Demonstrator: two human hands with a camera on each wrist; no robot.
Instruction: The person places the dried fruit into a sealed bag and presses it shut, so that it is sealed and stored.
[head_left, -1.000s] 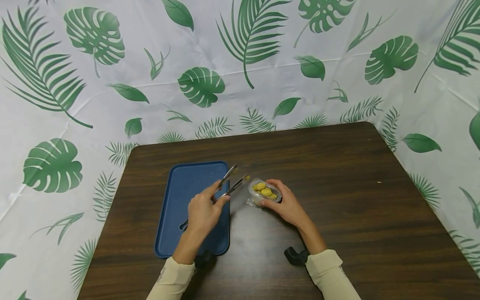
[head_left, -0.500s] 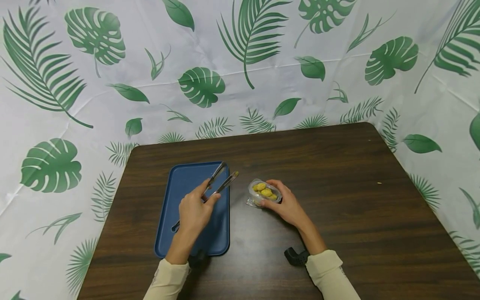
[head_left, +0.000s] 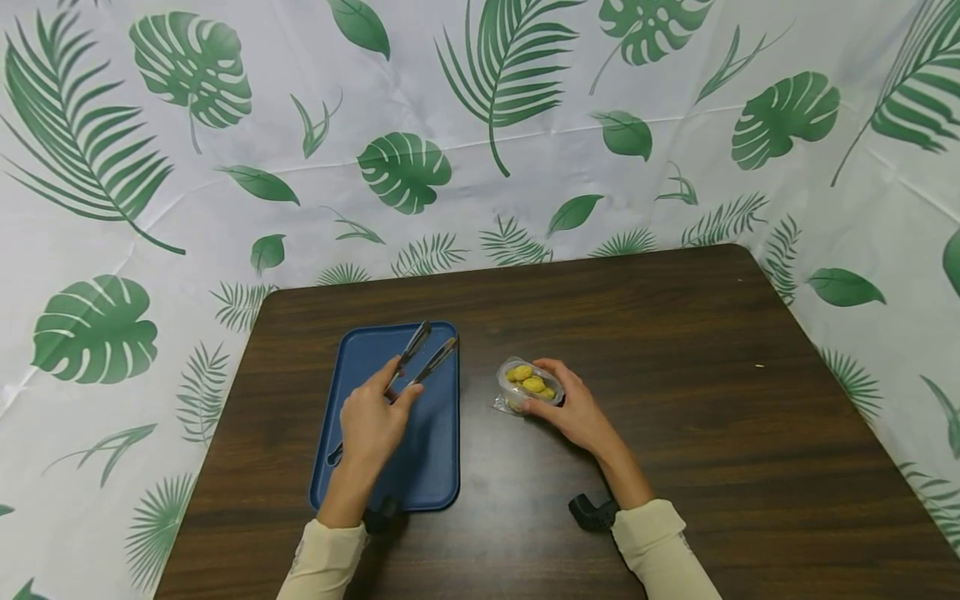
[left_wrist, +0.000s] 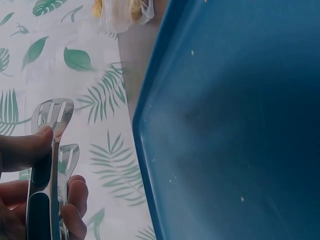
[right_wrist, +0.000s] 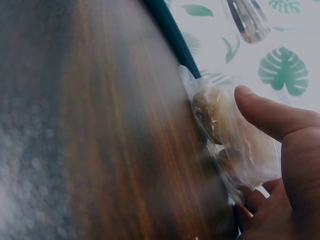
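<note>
My left hand (head_left: 372, 425) grips metal tongs (head_left: 437, 358) above the blue tray (head_left: 437, 467). The arms of the tongs are spread, and nothing shows between their tips. In the left wrist view, the slotted tips of the tongs (left_wrist: 52, 117) stand beyond my thumb. To the right of the tray, my right hand (head_left: 576, 410) holds a small clear plastic container (head_left: 528, 398) by its right side, thumb in front and fingers behind. Several yellow food pieces (head_left: 533, 384) lie in it. Crinkled clear plastic (right_wrist: 247, 140) around brownish pieces shows in the right wrist view, partly behind my thumb.
Pale crumbs (left_wrist: 242, 199) are scattered on the tray. A dark wood table (head_left: 675, 333) carries everything. A small light scrap (head_left: 759, 365) lies far right on it. Behind the table hangs a white leaf-print cloth (head_left: 525, 200).
My left hand has moved left with the tongs, from the tray's right edge to over the tray. My right hand and the container have stayed in place.
</note>
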